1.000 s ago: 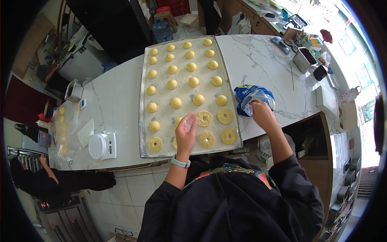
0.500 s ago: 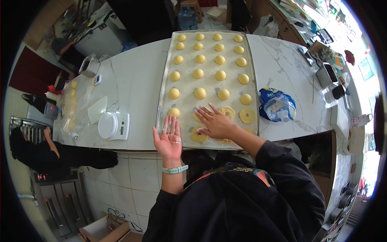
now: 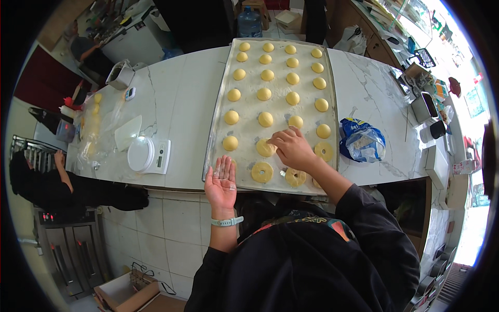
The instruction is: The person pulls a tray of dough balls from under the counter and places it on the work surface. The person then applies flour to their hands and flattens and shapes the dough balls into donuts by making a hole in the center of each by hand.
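My right hand [image 3: 293, 148] is closed, its fingers bunched against the right side of a flattened yellow dough round [image 3: 264, 148]; the fingertips are partly hidden. My left hand [image 3: 221, 182] is open, palm up and dusted white, over the near left corner of a large baking tray [image 3: 247, 117]. Behind its fingers, another dough piece [image 3: 233, 163] is mostly covered. Rows of smooth dough balls [image 3: 265, 119] fill the far part of the tray. Along the near edge lie flattened rings with centre holes, among them one dough ring [image 3: 262, 172] and another ring [image 3: 296, 177].
A white kitchen scale [image 3: 149, 155] and a white scraper sheet [image 3: 128, 132] lie left of the tray, beside plastic-wrapped dough [image 3: 93, 130]. To the right sits a blue-and-clear plastic bag [image 3: 362, 140]. A metal tin [image 3: 425, 106] stands farther right. Two other people are at left.
My right hand has gone from flat and spread to bunched fingers at the dough round. My left hand stays palm up. The view has shifted slightly.
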`<state>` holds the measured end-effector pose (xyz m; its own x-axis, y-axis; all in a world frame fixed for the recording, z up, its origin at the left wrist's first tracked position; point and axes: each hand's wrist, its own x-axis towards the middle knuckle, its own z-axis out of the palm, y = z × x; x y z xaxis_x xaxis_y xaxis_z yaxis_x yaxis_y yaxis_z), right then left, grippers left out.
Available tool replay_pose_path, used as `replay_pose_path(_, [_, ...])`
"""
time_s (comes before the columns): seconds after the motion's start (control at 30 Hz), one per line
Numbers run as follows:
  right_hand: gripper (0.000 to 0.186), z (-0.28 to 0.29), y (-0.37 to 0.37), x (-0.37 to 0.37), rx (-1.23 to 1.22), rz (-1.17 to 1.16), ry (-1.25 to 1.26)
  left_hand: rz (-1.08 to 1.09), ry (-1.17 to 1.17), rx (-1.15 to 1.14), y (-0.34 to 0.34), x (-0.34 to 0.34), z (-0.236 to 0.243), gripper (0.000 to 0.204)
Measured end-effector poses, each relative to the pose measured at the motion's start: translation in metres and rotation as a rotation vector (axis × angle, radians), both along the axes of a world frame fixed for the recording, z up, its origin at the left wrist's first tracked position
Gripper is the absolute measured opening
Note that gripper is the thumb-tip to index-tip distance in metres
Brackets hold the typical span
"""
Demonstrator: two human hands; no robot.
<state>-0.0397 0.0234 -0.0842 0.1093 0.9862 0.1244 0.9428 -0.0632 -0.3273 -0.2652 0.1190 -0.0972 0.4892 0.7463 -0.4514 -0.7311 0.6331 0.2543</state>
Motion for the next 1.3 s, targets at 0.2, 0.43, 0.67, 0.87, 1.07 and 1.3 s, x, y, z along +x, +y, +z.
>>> replay_pose_path(0.2, [0.019, -0.001, 0.003, 0.001, 0.127, 0.041, -0.091, -0.061, -0.021, -0.037, -0.003, 0.005, -0.01, 0.037])
replay_pose_path(0.43, [0.017, 0.002, 0.007, -0.007, 0.102, 0.049, -0.199, -0.105, -0.013, -0.008, -0.004, 0.009, -0.008, 0.033])
replay_pose_path(0.67, [0.032, -0.014, 0.005, -0.012, 0.058, 0.01, -0.215, -0.423, 0.126, 0.038, -0.034, 0.042, -0.008, 0.028])
replay_pose_path(0.87, [0.03, 0.028, -0.025, -0.027, 0.177, -0.093, 0.026, -0.478, 0.296, 0.184, -0.051, 0.078, 0.013, 0.025])
replay_pose_path(1.07, [0.032, 0.039, -0.045, -0.029, 0.328, -0.248, -0.082, -0.336, 0.25, 0.408, -0.057, 0.105, 0.015, 0.026])
replay_pose_path(1.3, [0.041, 0.051, -0.073, -0.011, 0.309, -0.242, 0.134, -0.477, 0.456, 0.74, -0.059, 0.127, 0.039, 0.023])
